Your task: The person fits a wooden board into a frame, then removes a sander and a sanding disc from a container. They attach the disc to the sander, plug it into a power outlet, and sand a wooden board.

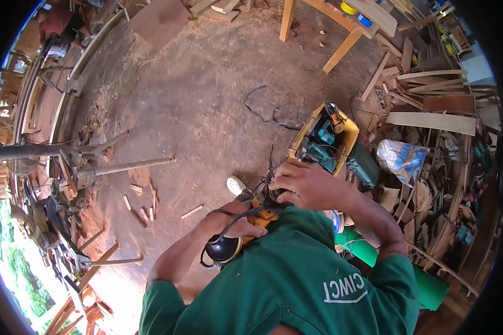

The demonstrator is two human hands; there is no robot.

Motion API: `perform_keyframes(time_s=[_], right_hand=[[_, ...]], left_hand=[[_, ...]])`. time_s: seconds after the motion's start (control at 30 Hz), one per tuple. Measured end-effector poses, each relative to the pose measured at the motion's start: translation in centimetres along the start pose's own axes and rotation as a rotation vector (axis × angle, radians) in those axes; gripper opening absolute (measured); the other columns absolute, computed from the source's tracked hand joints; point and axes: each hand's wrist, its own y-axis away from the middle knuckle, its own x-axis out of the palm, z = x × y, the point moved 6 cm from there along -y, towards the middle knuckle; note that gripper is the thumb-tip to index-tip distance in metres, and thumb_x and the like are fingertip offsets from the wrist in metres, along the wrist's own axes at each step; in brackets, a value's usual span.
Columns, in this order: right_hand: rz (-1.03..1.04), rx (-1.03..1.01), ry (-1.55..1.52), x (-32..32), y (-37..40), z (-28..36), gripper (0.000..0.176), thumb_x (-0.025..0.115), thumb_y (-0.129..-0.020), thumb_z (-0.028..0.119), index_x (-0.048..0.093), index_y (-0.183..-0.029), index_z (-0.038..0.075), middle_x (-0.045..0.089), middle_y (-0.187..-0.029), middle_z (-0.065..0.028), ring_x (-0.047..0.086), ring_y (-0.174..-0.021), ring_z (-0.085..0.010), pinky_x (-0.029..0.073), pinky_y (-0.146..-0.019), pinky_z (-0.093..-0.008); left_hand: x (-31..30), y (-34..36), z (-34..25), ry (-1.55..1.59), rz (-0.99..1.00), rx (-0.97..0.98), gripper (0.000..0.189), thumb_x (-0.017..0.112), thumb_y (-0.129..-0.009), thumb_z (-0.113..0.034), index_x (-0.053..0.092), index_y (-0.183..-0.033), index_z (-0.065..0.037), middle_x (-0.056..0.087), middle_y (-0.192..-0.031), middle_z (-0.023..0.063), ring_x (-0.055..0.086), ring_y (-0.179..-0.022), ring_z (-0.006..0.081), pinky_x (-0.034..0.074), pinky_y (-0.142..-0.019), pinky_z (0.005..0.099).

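My left hand (pixel 245 224) is wrapped round an orange power tool (pixel 264 219) with a rounded black end (pixel 223 249), held close against my green shirt. A black power cord (pixel 229 213) runs over that hand. Just to the right and a little higher, my right hand (pixel 299 185) has its fingers curled down on dark loops of the cord beside the tool. Its palm side is hidden. Beyond my right hand stands a yellow crate (pixel 349 134) with several teal and dark power tools (pixel 325 134) in it.
A dark green case (pixel 363 167) sits against the crate. To its right are a plastic bag (pixel 402 159) and heaped wood scraps (pixel 425 195). A wooden table (pixel 341 50) stands ahead. Loose cable (pixel 254 106) and wood pieces (pixel 193 211) lie on the floor. Another person (pixel 58 25) is far left.
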Motion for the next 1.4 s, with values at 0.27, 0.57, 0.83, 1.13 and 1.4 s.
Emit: perform_keyframes(time_s=[0.27, 0.57, 0.83, 1.13, 1.4], right_hand=[[-0.362, 0.221, -0.033, -1.3, 0.6, -2.2, 0.024, 0.070, -0.082, 0.024, 0.062, -0.097, 0.008, 0.058, -0.111, -0.0110, 0.057, -0.106, -0.0254, 0.048, -0.087, -0.0360], [-0.467, 0.504, -1.204, 5.2, -0.1, -7.1, 0.041, 0.056, -0.094, 0.034, 0.059, -0.112, -0.003, 0.065, -0.102, -0.0117, 0.064, -0.090, -0.0207, 0.051, -0.084, -0.0323], [-0.553, 0.253, -1.567, 3.6, -3.1, -5.9, 0.050, 0.072, -0.077, 0.028, 0.055, -0.113, -0.002, 0.064, -0.101, -0.0148, 0.064, -0.091, -0.0240, 0.052, -0.084, -0.0351], [-0.467, 0.372, -1.297, -0.9, 0.7, -6.6, 0.059, 0.079, -0.064, 0.026, 0.057, -0.112, -0.002, 0.064, -0.098, -0.0095, 0.062, -0.090, -0.0177, 0.049, -0.081, -0.0306], [-0.152, 0.685, -0.746, 1.5, 6.2, -7.8, 0.077, 0.084, -0.062, 0.027, 0.046, -0.123, -0.001, 0.062, -0.106, -0.0137, 0.060, -0.096, -0.0231, 0.046, -0.086, -0.0329]], left_hand=[[-0.6, 0.7, 0.9, 0.142, 0.073, -0.140, 0.062, 0.078, -0.069, -0.039, 0.060, -0.119, -0.007, 0.068, -0.102, 0.0112, 0.063, -0.097, 0.0229, 0.048, -0.087, 0.0336], [-7.4, -0.2, -0.2, 0.593, -0.358, 0.105, 0.049, 0.077, -0.077, -0.024, 0.060, -0.117, -0.002, 0.066, -0.102, 0.0063, 0.063, -0.088, 0.0146, 0.052, -0.079, 0.0328], [-5.8, -3.2, -5.3, 0.026, -0.593, 0.297, 0.036, 0.060, -0.090, -0.034, 0.058, -0.109, -0.003, 0.066, -0.083, 0.0186, 0.068, -0.079, 0.0284, 0.051, -0.067, 0.0378], [-8.7, 1.3, -6.2, 0.722, -0.114, 0.386, 0.051, 0.053, -0.092, -0.046, 0.069, -0.084, 0.002, 0.062, -0.071, 0.0094, 0.057, -0.064, 0.0124, 0.041, -0.055, 0.0234], [1.3, 3.0, -10.2, 0.577, 0.723, 0.369, 0.050, 0.056, -0.092, -0.047, 0.066, -0.101, 0.001, 0.059, -0.066, 0.0019, 0.053, -0.057, 0.0090, 0.039, -0.052, 0.0227]])
